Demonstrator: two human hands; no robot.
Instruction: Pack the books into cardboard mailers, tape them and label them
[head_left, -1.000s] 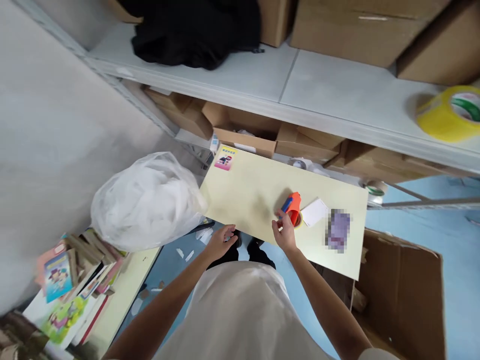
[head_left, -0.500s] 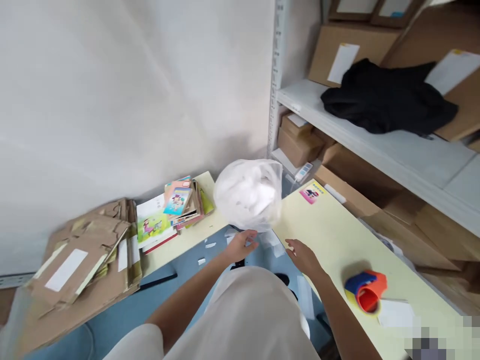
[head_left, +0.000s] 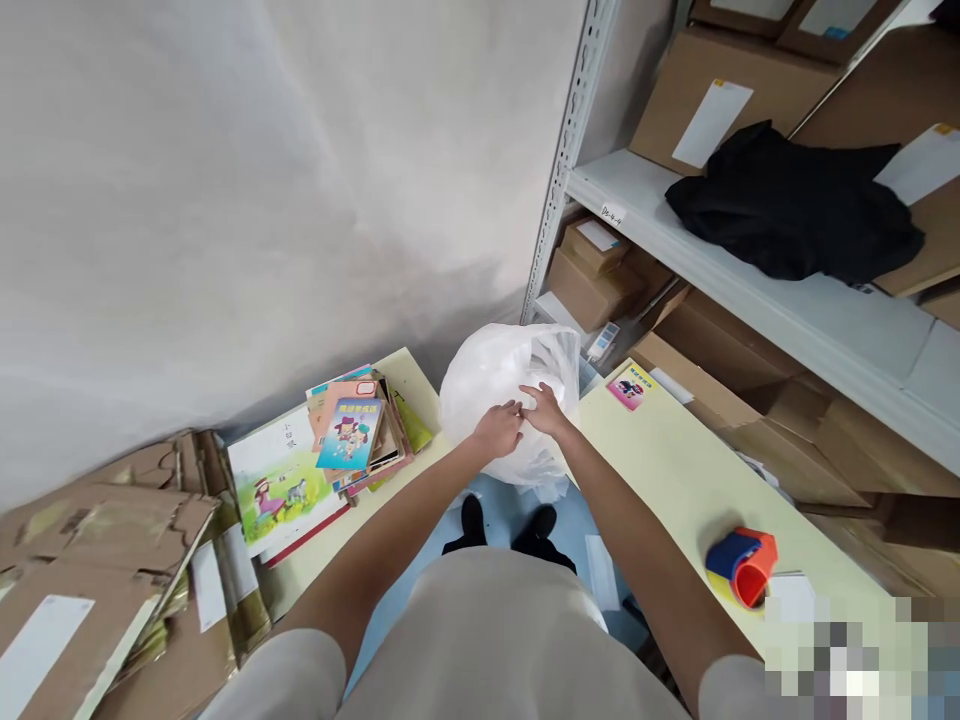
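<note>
A white translucent plastic bag [head_left: 480, 375] stands open between the two tables, bulging and filled with pale white stuff. Over its near side, my left hand [head_left: 500, 430] has its fingers bent and pressed together; whatever they may hold is hidden. My right hand [head_left: 546, 408] meets the left one at the fingertips, its forefinger stretched out and fingers apart. On the left table, a stack of small books [head_left: 375, 425] lies partly on a large picture book [head_left: 289, 480]. A small booklet [head_left: 631, 386] rests at the far end of the right table [head_left: 637, 450].
Flattened cardboard [head_left: 97, 540] is piled at the left. An orange and blue tape dispenser [head_left: 742, 568] stands on the right table. Metal shelving [head_left: 720, 235] with boxes and a black cloth [head_left: 795, 205] runs along the right. A wall [head_left: 262, 200] closes off the back.
Both hands have moved forward and together, from in front of the bag to over its near side. The view has tilted and shifted slightly.
</note>
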